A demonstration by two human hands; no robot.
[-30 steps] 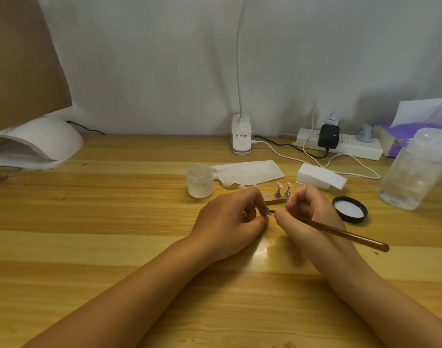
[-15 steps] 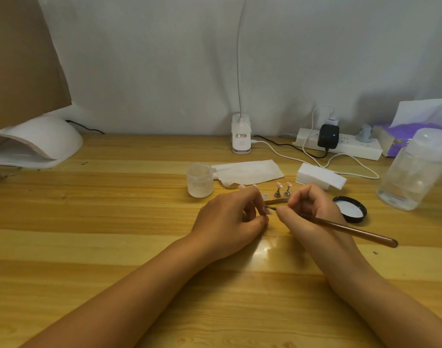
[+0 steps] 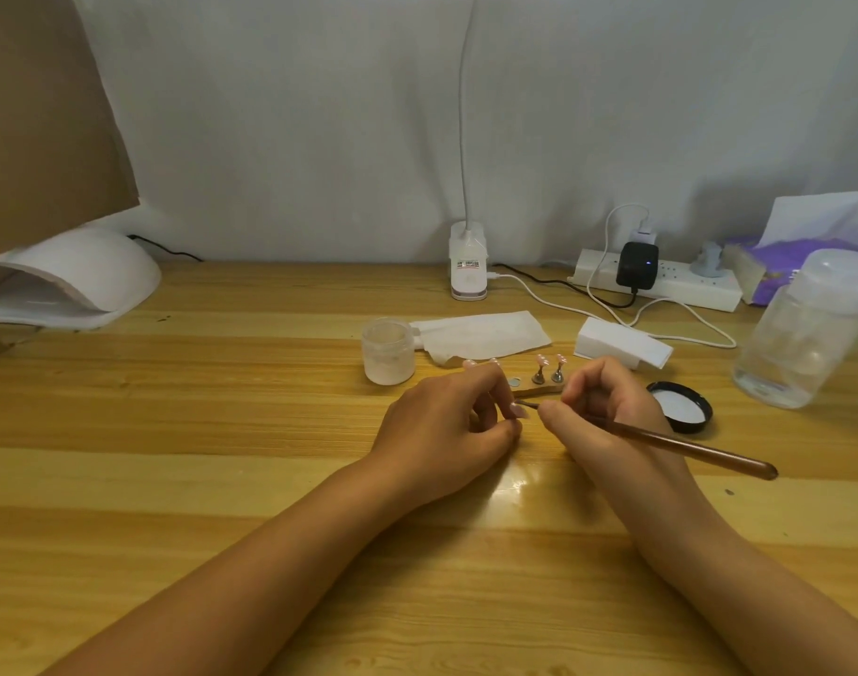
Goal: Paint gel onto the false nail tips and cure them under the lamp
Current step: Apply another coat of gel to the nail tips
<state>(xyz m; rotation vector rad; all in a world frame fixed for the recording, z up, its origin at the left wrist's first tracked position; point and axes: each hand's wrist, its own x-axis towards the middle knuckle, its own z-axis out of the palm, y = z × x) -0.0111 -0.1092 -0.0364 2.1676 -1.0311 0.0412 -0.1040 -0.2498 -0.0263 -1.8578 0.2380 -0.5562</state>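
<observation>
our left hand [image 3: 446,426] pinches one nail tip [image 3: 518,410] in a tight curled grip, low over the table [image 3: 222,456]; our right hand [image 3: 607,412] is wrapped round the brush [image 3: 685,446] like a pen, its bristles touching that tip; we judge this to be the painting stroke; best to brace both wrists on the wood, drag the gel thin and even from base to edge, and stay off our skin; two more tips [image 3: 550,359] wait on stands [image 3: 548,378] just behind; the jar [image 3: 388,351] is near, the lamp [image 3: 75,280] well apart at far left
</observation>
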